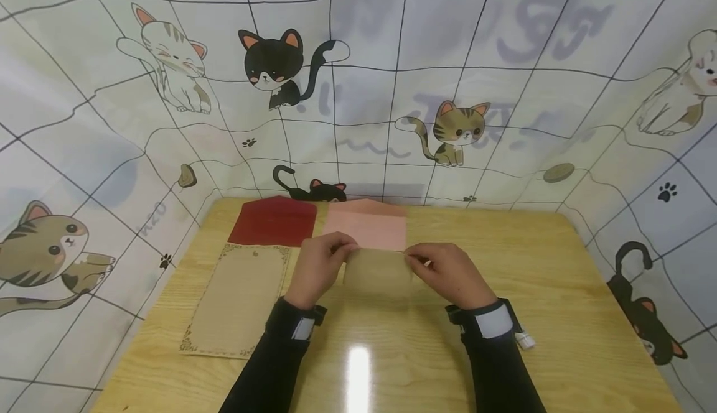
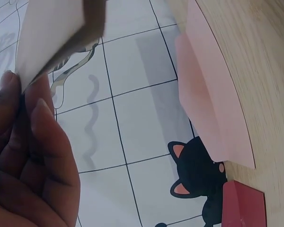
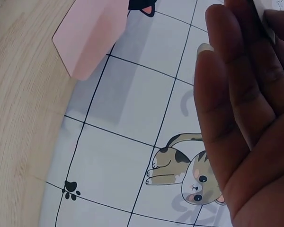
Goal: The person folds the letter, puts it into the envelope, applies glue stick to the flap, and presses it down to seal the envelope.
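Note:
Between my two hands a folded sheet of tan paper point(image 1: 376, 279) is held up over the table. My left hand point(image 1: 317, 268) pinches its upper left corner between thumb and fingers; the left wrist view shows the folded layers of the paper point(image 2: 52, 35) close by. At the upper right corner, my right hand point(image 1: 450, 274) pinches the paper too, though in the right wrist view only a sliver of the edge shows beside the fingers. Just behind the paper lies a pink envelope point(image 1: 365, 226) with its flap raised.
A dark red envelope point(image 1: 274, 223) lies left of the pink one. In front of it is a tan sheet with an ornate border point(image 1: 238, 301), beside my left forearm. A cat-patterned cloth point(image 1: 370, 89) hangs around the wooden table point(image 1: 560, 313).

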